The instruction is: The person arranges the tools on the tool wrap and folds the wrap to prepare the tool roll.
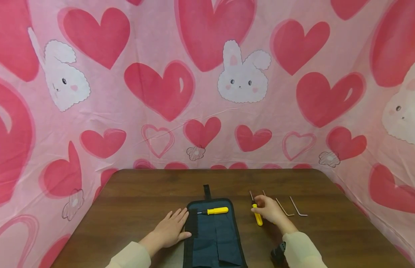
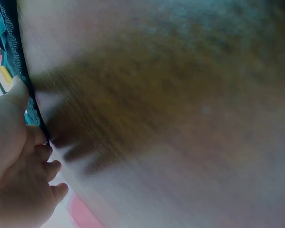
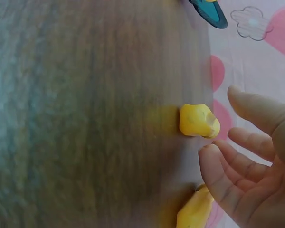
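A dark blue tool pouch (image 1: 207,230) with black edging lies unrolled on the table. Across its upper part rests a yellow-handled screwdriver (image 1: 217,211). My left hand (image 1: 169,227) rests on the pouch's left edge, fingers extended; the thumb overlaps the edge in the left wrist view. My right hand (image 1: 269,209) hovers at another yellow-handled screwdriver (image 1: 257,217) on the table. In the right wrist view, its thumb and fingers are spread, apart from a yellow handle (image 3: 194,120). A further yellow handle (image 3: 195,211) shows lower there; the hand mostly hides that tool in the head view.
Two L-shaped hex keys (image 1: 298,208) lie right of my right hand. A thin metal shaft (image 1: 264,192) pokes out beyond that hand. The pouch's black strap (image 1: 206,191) points toward the far table edge. A pink heart-and-rabbit cloth (image 1: 207,111) hangs around the wooden table (image 1: 144,190).
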Action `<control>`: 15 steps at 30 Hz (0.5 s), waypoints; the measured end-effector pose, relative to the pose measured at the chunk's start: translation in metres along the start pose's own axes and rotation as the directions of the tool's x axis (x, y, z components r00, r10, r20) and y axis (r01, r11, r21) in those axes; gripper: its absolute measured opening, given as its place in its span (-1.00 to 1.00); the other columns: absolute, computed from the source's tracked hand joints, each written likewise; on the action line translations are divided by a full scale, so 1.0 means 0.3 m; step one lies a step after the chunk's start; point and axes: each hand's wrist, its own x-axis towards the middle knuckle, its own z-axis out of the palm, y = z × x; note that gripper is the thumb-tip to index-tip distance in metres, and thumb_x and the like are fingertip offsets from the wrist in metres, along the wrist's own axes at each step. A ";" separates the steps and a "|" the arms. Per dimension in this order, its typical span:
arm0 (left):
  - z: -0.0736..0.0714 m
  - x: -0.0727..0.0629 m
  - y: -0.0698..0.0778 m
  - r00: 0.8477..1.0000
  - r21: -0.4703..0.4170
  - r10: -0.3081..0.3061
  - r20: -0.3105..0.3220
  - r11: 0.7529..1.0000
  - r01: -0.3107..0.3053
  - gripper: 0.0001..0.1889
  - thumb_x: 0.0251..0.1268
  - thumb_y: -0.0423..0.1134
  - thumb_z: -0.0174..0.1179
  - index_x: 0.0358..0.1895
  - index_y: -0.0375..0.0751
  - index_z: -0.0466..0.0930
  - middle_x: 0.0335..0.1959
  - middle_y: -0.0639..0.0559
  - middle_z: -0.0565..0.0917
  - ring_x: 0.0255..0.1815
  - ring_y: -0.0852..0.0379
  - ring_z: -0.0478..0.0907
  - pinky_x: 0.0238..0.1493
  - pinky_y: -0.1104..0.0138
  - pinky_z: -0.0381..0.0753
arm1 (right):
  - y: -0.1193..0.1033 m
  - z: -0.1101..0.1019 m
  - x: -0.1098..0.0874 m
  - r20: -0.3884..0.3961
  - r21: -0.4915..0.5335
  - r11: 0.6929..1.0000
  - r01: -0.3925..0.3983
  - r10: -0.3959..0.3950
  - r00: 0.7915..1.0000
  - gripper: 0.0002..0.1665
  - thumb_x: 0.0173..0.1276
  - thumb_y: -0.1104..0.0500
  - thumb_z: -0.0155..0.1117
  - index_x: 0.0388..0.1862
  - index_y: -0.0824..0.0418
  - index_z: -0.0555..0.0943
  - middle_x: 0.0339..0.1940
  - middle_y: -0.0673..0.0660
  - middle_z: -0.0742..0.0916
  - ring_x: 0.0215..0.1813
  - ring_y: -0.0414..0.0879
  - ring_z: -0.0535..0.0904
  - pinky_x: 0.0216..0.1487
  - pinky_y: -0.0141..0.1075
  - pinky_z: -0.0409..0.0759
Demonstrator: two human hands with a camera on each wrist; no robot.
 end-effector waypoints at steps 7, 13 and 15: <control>0.001 -0.001 -0.001 1.000 -0.003 -0.002 0.005 1.000 0.002 -0.24 0.27 0.18 -0.03 0.33 -0.37 0.20 0.35 -0.21 0.21 0.36 -0.16 0.09 0.26 -0.07 0.06 | 0.008 0.011 0.000 0.014 -0.006 0.999 -0.045 0.045 0.999 -0.47 0.06 0.27 0.42 0.00 0.43 0.48 -0.39 0.13 0.54 -0.44 -0.06 0.47 -0.51 -0.24 0.58; -0.001 -0.002 -0.002 1.000 -0.012 0.002 0.005 1.000 -0.002 -0.24 0.27 0.18 -0.02 0.33 -0.37 0.19 0.35 -0.22 0.21 0.36 -0.17 0.09 0.26 -0.07 0.05 | 0.011 0.020 0.001 0.005 -0.024 0.998 -0.060 0.060 0.998 -0.49 0.05 0.28 0.42 -0.03 0.43 0.47 -0.49 0.10 0.48 -0.55 -0.09 0.43 -0.60 -0.28 0.54; -0.004 -0.003 -0.002 1.000 -0.017 0.002 0.005 1.000 -0.002 -0.24 0.27 0.18 -0.02 0.33 -0.37 0.19 0.35 -0.22 0.21 0.36 -0.17 0.09 0.26 -0.07 0.05 | 0.009 0.023 0.001 0.003 -0.029 0.998 -0.064 0.064 0.998 -0.49 0.05 0.29 0.42 -0.03 0.43 0.47 -0.51 0.10 0.48 -0.57 -0.10 0.43 -0.63 -0.29 0.53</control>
